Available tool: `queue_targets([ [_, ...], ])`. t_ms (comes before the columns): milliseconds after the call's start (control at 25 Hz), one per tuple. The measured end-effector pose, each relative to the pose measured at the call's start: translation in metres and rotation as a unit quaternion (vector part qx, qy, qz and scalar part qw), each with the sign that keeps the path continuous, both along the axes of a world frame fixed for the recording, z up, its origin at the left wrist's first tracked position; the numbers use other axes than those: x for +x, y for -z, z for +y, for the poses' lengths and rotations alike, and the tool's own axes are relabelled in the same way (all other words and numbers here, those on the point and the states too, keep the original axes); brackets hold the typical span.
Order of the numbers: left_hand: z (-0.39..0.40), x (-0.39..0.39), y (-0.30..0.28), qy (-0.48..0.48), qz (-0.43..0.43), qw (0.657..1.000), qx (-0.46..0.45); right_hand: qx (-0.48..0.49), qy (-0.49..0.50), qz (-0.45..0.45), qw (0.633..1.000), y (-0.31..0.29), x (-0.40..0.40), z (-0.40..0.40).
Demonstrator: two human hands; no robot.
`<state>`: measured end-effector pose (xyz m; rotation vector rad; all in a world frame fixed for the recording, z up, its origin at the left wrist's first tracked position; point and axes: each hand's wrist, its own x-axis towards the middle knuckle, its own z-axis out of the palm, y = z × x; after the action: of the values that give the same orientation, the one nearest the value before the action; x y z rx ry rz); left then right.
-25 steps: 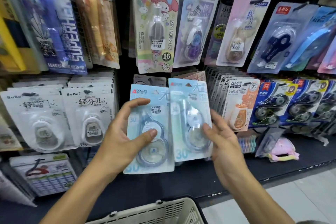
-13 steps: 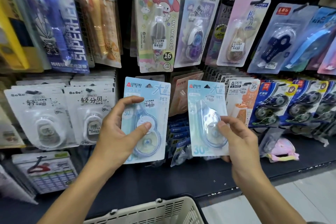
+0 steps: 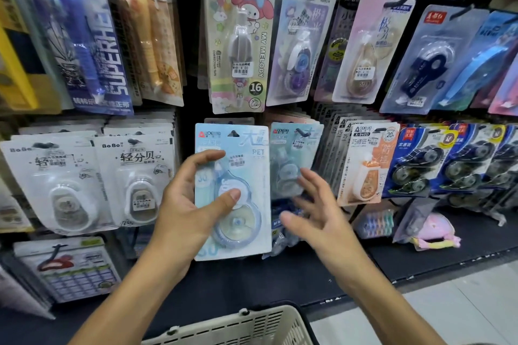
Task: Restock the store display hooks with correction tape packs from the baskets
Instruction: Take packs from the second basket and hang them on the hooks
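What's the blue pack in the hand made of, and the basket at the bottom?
The light blue correction tape pack in the left hand looks like printed card under a glossy clear plastic blister, judging by its shine. The basket seems matte beige moulded plastic, with slotted walls.

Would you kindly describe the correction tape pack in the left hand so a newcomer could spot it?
On the lower row of display hooks, centre, the left hand grips a pale blue pack marked PET. A matching pack hangs just right of it; only this one has a thumb across its blister.
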<state>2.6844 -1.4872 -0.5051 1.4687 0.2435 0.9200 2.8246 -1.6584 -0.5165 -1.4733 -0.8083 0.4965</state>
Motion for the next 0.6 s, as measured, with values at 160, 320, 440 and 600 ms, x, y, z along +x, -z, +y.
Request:
queue_targets([
  [160, -0.013, 0.007, -0.004, 0.046, 0.023, 0.998, 0.045, 0.122, -0.037, 0.052, 0.990, 0.001, -0.017, 0.020],
  [320, 0.008, -0.003, -0.010, -0.126, 0.125, 0.956, 0.233, 0.192, 0.104, 0.128, 0.967, -0.001, 0.006, 0.009],
  [440, 0.020, -0.010, -0.009, -0.282, 0.149, 0.869, 0.378, 0.171, 0.195, 0.103, 0.960, 0.005, 0.020, -0.006],
  [600, 0.027, -0.008, -0.006, -0.355, 0.270, 0.817, 0.366, 0.120, 0.197, 0.026, 0.973, 0.006, 0.028, -0.013],
])
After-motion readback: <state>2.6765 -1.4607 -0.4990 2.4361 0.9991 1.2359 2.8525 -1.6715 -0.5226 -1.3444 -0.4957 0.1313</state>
